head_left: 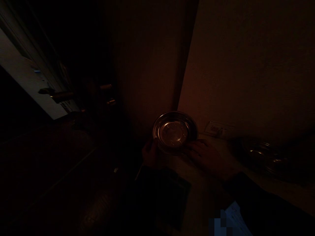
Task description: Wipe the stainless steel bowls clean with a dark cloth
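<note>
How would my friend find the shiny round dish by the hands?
Find the big wall on the right and follow its left edge down. At the bottom, left of the small wall fitting, is the round metal dish. The left hand and right hand are at its lower rim; the other shiny metal thing, farther right, has neither.

Light: dim, reddish brown, most edges sinking into shadow. Wall [246,65], plain, is filling 1 to 3 o'clock. Wall plate [218,128], framed, detail unclear, is sitting on it towards 3 o'clock. Dark upright strip [185,60] is edging that wall near 12. Brownish panel [150,49] is standing beside the strip, at 12. Lever handle [62,95], brassy, is projecting at 9. Floor [49,209], dark, is spreading across 7 to 8, a pale line [71,168] crossing it.
</note>
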Demonstrator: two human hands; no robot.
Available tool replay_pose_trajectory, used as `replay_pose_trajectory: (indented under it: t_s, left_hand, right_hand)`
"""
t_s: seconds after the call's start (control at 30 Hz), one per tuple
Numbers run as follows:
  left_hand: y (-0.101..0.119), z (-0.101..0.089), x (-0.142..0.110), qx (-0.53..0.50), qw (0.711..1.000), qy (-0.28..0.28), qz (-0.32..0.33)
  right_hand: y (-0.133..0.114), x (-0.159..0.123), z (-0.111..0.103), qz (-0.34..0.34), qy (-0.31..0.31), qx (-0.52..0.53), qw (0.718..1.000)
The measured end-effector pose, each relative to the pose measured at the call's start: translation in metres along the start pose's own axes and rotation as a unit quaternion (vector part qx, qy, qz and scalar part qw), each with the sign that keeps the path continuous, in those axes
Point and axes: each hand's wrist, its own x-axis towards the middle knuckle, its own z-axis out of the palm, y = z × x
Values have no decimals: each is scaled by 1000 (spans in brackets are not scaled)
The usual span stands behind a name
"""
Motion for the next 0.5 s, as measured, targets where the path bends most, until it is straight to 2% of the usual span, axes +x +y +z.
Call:
replay_pose_trajectory:
  t_s: [0.13,0.27,0.33,0.4,0.5]
  left_hand:
    - [-3,0,0,10,1000,-2,-4]
    - [-3,0,-1,17,1000,-11,-15]
    - [-3,1,-2,27,999,-21,-17]
    - [-4,1,-3,39,998,-45,-12]
    - [-9,1,-3,51,995,-82,5]
  right_hand:
    - [3,-18,4,98,31,27,994]
    - [7,-28,-1,217,94,91,967]
    - [9,-31,-5,299,113,156,935]
    - [11,-33,-8,383,108,247,883]
    - [13,-37,-13,451,94,373,805]
